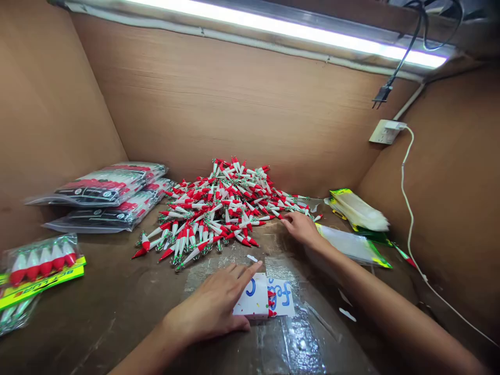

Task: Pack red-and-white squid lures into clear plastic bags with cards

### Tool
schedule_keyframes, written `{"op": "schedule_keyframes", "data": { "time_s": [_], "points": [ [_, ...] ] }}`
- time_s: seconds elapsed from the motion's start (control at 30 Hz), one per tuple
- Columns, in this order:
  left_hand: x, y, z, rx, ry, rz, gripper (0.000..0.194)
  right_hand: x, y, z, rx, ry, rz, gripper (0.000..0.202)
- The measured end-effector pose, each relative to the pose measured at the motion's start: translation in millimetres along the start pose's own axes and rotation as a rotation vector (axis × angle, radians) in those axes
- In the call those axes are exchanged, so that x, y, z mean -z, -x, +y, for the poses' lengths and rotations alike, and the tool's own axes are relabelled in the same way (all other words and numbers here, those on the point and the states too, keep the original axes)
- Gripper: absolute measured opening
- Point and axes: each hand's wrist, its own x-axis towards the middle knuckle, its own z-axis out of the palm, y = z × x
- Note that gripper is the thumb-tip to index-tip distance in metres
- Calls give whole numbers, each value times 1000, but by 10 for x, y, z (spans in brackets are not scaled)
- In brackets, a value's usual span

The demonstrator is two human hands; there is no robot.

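My left hand [216, 302] lies over a small white paper box [253, 299] with blue writing, its thumb along the near side and its index finger along the far side. Several red tips of squid jigs poke out of the box's right end, above a white card [286, 299] with blue lettering. At the right edge of a large heap of red and white squid jigs [222, 203], my right hand [300, 227] pinches the red tip of one jig [276, 214]. The green hook crowns show on many of the heaped jigs.
Filled plastic bags [105, 190] are stacked at the back left. Packs of jigs with yellow cards [42, 281] lie at the near left. Clear sleeves [351, 245] with yellow edges lie at right, near a white cable [408, 208]. Cardboard walls [234, 104] surround the table.
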Motion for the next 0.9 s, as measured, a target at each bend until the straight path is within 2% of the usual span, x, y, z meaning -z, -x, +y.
{"op": "schedule_keyframes", "data": {
  "time_s": [0.1,0.2,0.33,0.43,0.53,0.63,0.7,0.8,0.9],
  "points": [
    [-19,0,-8,4,-6,2,116,-120,-312,-23,-86,-32,6,24],
    [-43,-1,-18,11,-12,5,120,-166,-444,-11,-164,-152,-31,16],
    [-33,8,-7,16,0,-14,118,46,-443,175,-276,-455,-211,16],
    [-15,12,2,12,15,-3,115,251,-228,367,-360,-749,-384,18],
    [-14,2,-12,8,22,4,112,292,157,486,-430,-1011,-493,17],
    [-21,-16,-37,-3,33,9,111,159,523,505,-475,-1233,-504,16],
    [-19,-26,-46,-8,33,15,112,43,675,481,-484,-1354,-477,17],
    [-2,-41,-37,2,20,15,113,-85,753,430,-479,-1551,-473,20],
    [14,-56,-14,32,3,7,114,-140,748,394,-480,-1699,-524,20]
  ]
}}
